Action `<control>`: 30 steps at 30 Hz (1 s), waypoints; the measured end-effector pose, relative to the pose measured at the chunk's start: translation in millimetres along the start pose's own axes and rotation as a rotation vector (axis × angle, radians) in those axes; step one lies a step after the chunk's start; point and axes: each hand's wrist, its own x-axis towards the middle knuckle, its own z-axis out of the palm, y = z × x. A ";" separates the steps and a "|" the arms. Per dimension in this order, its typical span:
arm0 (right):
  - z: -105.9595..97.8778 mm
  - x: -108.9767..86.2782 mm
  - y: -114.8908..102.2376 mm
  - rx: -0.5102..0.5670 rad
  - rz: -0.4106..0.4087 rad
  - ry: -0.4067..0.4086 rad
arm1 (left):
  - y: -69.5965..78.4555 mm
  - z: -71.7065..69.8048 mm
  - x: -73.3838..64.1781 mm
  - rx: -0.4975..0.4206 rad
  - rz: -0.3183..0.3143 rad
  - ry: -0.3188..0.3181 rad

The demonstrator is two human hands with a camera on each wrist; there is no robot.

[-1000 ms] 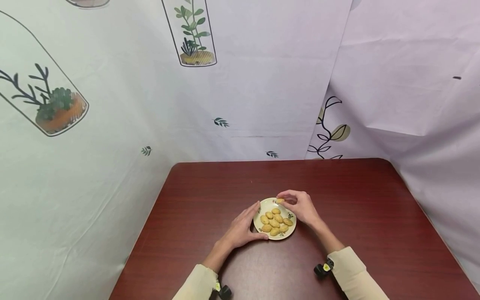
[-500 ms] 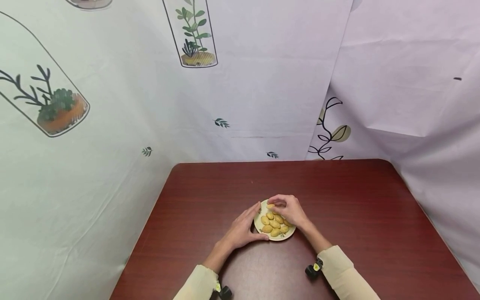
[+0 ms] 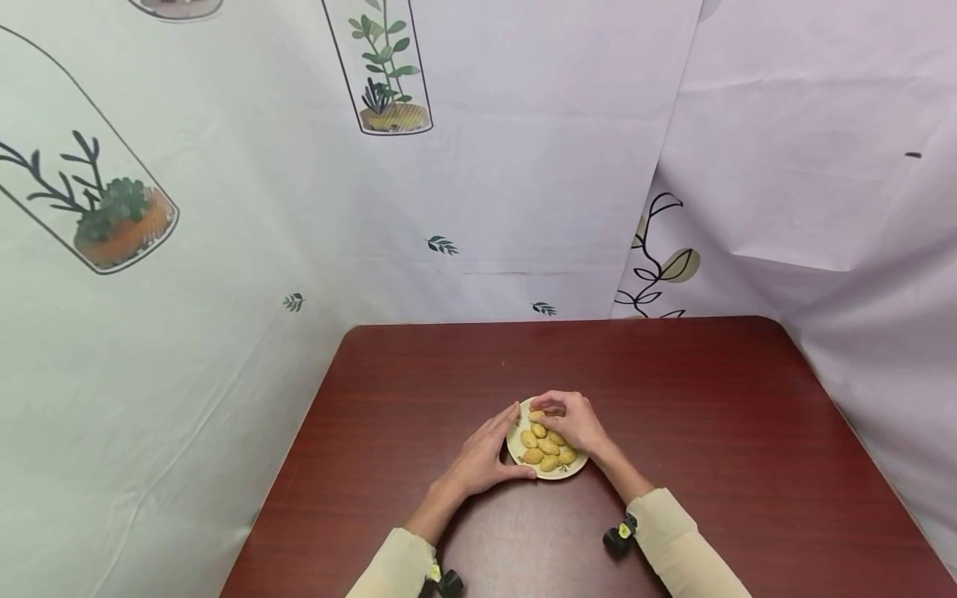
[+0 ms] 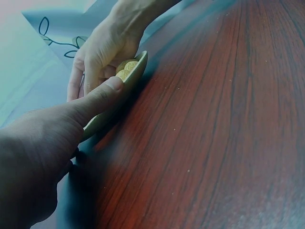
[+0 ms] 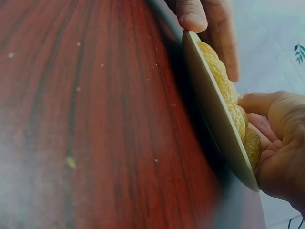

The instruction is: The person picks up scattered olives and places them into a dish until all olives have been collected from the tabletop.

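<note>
A small cream plate (image 3: 577, 467) with a printed rim lies on the table. Several wrinkled, yellow-tan oval nuts (image 3: 549, 447) are clustered on it. My left hand (image 3: 477, 458) holds the plate at its left side, with the thumb on the near rim and the fingers along the far-left rim. Over the plate's far side, my right hand (image 3: 577, 422) pinches one oval nut (image 3: 537, 415) between thumb and fingertips, close to the others. The right hand covers part of the pile in the head view. In the right wrist view, nuts (image 5: 221, 76) rise above the plate's rim.
The dark red wooden table (image 3: 419, 374) extends on every side of the plate. White cloth (image 3: 523, 183) printed with plants hangs behind it and along both sides. Black wrist cameras are strapped at both cuffs, the right one (image 3: 616, 541) low over the table.
My right hand has moved left and slightly nearer, carrying the pinched nut from the plate's far-right rim to its far-left part. The left hand and plate stay where they were.
</note>
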 end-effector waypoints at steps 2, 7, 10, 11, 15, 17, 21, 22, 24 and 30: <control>-0.1 0.6 0.0 0.001 -0.001 -0.005 | -0.3 -0.2 0.4 0.000 -0.001 0.001; -1.3 2.4 1.1 0.004 -0.002 -0.022 | -0.5 -0.1 1.5 0.000 0.003 0.004; -1.8 2.7 1.2 -0.001 -0.001 -0.027 | -0.4 0.1 1.7 -0.003 0.005 0.004; -1.9 2.7 0.9 -0.005 -0.001 -0.028 | -0.3 0.2 1.6 -0.004 0.004 0.003; -3.5 1.6 -2.2 -0.015 0.004 -0.019 | 0.8 0.7 1.0 -0.009 -0.003 0.002; -5.2 0.8 -4.4 -0.009 0.012 -0.008 | 1.4 0.8 0.9 -0.012 -0.005 0.002; -11.1 -1.1 -8.8 0.031 0.016 0.015 | 2.4 0.5 1.5 -0.012 0.002 0.006; -12.9 -1.7 -9.6 0.038 0.016 0.018 | 2.6 0.2 1.8 -0.012 0.004 0.006; -16.8 -2.9 -11.0 0.048 0.013 0.024 | 3.2 -0.4 2.3 -0.008 0.006 0.002; -29.1 -9.9 -14.9 0.048 0.020 0.074 | 3.6 -1.7 2.6 0.001 0.001 -0.030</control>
